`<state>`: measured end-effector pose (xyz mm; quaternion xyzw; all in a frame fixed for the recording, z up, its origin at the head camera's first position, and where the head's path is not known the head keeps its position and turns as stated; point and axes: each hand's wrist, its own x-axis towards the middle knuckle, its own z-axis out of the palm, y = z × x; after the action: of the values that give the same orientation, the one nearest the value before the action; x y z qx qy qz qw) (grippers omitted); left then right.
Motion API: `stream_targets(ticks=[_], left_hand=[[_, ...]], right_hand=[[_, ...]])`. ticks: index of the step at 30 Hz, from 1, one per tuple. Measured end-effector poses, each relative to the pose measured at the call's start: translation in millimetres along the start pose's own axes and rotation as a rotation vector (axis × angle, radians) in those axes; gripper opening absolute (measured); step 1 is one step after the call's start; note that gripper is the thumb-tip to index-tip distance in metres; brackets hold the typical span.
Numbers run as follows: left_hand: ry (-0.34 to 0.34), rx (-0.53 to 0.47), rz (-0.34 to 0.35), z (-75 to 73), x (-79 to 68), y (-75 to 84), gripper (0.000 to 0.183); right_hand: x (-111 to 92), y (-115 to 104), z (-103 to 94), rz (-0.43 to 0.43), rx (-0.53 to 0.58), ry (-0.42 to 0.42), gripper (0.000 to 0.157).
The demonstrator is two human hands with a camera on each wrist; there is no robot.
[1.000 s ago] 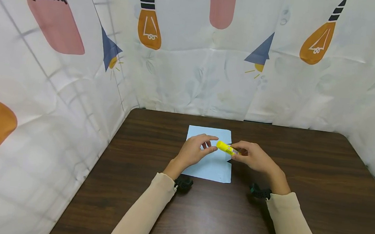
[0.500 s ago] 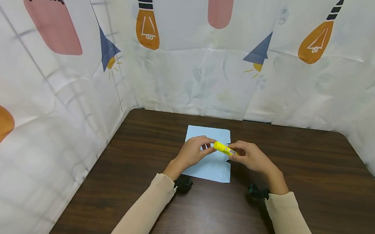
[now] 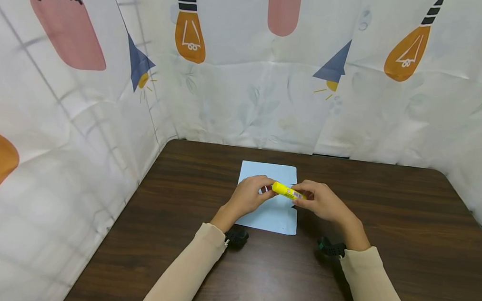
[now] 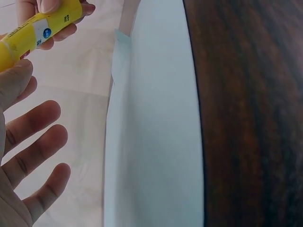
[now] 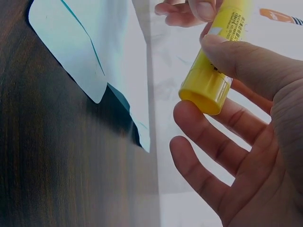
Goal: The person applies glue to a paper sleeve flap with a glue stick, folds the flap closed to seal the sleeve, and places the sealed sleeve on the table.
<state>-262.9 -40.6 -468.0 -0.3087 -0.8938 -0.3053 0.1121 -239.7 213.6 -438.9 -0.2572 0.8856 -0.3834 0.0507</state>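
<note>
A yellow glue stick (image 3: 284, 190) is held between both hands above a light blue sheet of paper (image 3: 267, 218). My left hand (image 3: 249, 195) pinches its left end with thumb and forefinger; the other fingers are spread apart in the left wrist view. Gripping the printed body near the opposite end is my right hand (image 3: 326, 202), its thumb lying across the barrel in the right wrist view. The glue stick (image 5: 208, 85) slants, and its round end faces the right wrist camera. The paper (image 4: 163, 113) has cuts along its right edge, with flaps lifting slightly.
The dark wood-grain table (image 3: 204, 176) extends around the paper on all sides. A white curtain (image 3: 236, 102) printed with lamps and bulbs hangs behind the table and along its left side. Dark straps with devices sit at both wrists.
The glue stick has shifted slightly left, and its left end has come between my left thumb and forefinger, which have closed on it. The paper stays in place.
</note>
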Motion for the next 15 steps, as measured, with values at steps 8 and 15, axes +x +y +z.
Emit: stream_targets(ticks=[8,15], left_hand=[[-0.007,-0.004,0.007,-0.8,1.1,2.2,0.024],[-0.021,-0.026,0.014,-1.6,0.9,2.9,0.030]], right_hand=[[-0.1,0.6,-0.1,-0.003,-0.018,0.009,0.032],[-0.2,3.7,-1.6,0.005,-0.046,0.017,0.034]])
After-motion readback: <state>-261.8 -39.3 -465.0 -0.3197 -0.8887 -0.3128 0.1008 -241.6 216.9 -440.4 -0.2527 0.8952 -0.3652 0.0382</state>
